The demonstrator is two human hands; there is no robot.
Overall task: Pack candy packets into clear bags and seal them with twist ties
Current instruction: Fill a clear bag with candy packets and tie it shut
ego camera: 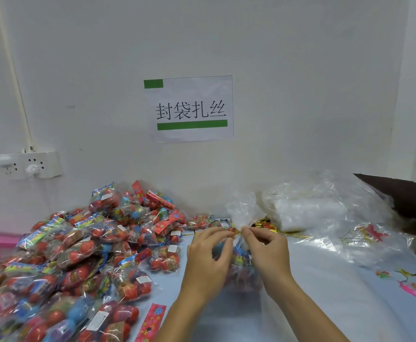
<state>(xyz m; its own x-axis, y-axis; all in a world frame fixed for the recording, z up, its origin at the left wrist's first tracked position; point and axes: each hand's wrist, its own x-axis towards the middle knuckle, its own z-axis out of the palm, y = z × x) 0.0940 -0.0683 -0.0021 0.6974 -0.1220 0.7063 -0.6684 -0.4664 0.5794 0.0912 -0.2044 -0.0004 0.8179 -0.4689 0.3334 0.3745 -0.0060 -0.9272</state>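
I see both hands at the neck of a clear bag (242, 245) of candy standing on the counter (325, 304) — left hand (208, 255) and right hand (267, 250) each pinch an end of the gold twist tie (236, 232) there. A heap of candy packets (78, 255) lies left; spare bags (308, 208) behind.

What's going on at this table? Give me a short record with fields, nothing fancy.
activity: closing a filled clear bag at its neck with a gold twist tie
left hand: pinches the tie
right hand: pinches the tie
left of the hands: heap of candy packets
back right: pile of empty bags
wall: paper sign
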